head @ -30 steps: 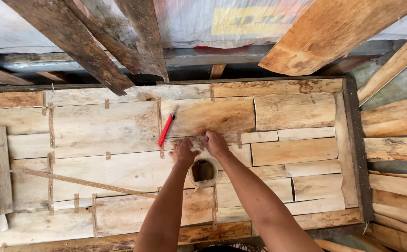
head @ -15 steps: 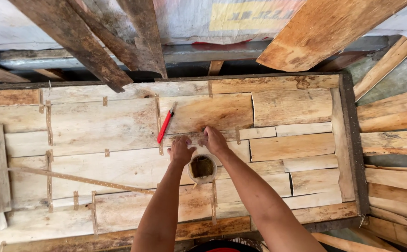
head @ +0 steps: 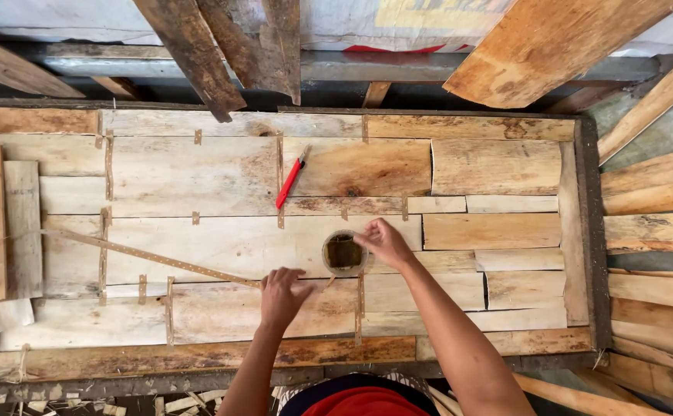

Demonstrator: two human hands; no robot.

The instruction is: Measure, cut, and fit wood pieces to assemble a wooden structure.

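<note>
Mid-taping, I see my right hand (head: pixel 383 243) pinching the tape roll (head: pixel 344 253) at centre frame, left hand (head: pixel 282 296) pressing the strip (head: pixel 159 258) flat onto the table (head: pixel 221 243); next needs a firm rub-down.

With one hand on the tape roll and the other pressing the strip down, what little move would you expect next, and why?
Probably the left hand slides along the tape strip to press it flat over the seam, since that strip runs slack and slanted across the veneer sheets, while the right hand steadies the tape roll. This is only a guess.
</note>
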